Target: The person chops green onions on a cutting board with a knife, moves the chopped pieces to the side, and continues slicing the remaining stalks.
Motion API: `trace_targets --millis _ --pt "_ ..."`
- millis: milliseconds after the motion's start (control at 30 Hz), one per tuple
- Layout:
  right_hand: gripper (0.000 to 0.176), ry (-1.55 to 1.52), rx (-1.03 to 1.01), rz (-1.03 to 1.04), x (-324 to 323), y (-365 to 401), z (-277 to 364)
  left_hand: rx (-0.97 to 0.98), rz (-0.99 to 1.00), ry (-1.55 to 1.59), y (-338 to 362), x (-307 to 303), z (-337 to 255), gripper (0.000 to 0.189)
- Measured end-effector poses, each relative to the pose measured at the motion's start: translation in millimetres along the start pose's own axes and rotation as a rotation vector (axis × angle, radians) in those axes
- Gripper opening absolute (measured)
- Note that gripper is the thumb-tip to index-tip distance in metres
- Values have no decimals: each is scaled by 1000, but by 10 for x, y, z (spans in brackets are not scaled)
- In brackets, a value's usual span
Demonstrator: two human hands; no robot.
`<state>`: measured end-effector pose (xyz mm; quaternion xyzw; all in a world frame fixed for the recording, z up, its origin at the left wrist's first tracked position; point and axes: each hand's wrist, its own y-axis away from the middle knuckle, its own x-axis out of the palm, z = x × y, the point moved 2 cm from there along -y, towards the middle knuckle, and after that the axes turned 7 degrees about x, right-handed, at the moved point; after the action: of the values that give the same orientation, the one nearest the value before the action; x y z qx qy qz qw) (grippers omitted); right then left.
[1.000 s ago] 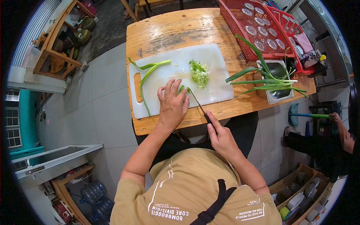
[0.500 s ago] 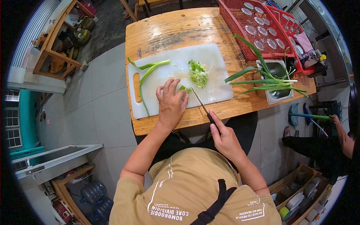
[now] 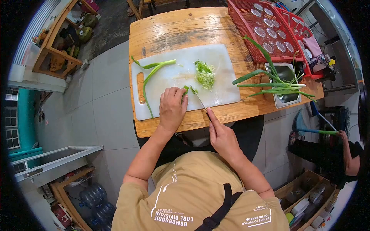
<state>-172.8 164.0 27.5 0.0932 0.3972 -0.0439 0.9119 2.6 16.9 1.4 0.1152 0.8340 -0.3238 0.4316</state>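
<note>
Drawn slightly toward the left and the near edge of the table [image 3: 177, 29] since half a second ago, the left hand [image 3: 172, 109] is now seen with its fingers gathered together, where they were spread before. Short lengths of spring onion greens [image 3: 185, 90] are pinched under its fingertips, though the exact grip is partly hidden by the hand itself. With the right hand [image 3: 223, 140] also carried leftward, the knife [image 3: 199, 101] has been brought back to the greens; its handle is gripped in closed fingers, and its tip is placed at small cut pieces [image 3: 192, 90] just beside the pinched end. From this, the slicing can be judged to be under way, with the left hand reset as a guide. All of this is carried on the white cutting board [image 3: 162, 81], near the table's near edge. A chopped pile [image 3: 205, 75] is left unmoved toward the board's right side, and an uncut stalk [image 3: 163, 64] is laid near the handle slot at its left. Further spring onions [image 3: 279, 84] are rested across a metal container [image 3: 287, 101] by the table's right edge, below a red basket [image 3: 243, 34] at the far right corner.
</note>
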Motion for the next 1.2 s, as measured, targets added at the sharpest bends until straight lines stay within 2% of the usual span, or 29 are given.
trace_targets --millis 167,267,333,433,633,767,900,1000,1200 --pt "69 149 -5 -7 92 30 -49 5 -24 6 8 -23 47 24" --pt "68 93 -21 -36 92 -59 16 19 0 -12 -1 -23 49 26" --pt "65 -8 48 39 -38 -66 32 6 0 6 0 -50 36 27" --pt "61 -128 -3 23 -136 -58 -20 0 2 25 27 -72 49 26" --pt "60 -82 -20 1 -142 -140 88 -6 -26 68 35 -51 74 26" --pt "68 65 -32 -15 81 -129 -7 2 -31 83 59 -34 138 28" --pt "66 91 -14 -29 174 -24 43 7 -39 110 59 -42 181 28" --pt "64 71 -4 2 147 -211 93 5 -33 131 77 -29 185 29" --pt "60 -32 -56 18 37 -124 78 -14 -73 157 103 -9 214 28"
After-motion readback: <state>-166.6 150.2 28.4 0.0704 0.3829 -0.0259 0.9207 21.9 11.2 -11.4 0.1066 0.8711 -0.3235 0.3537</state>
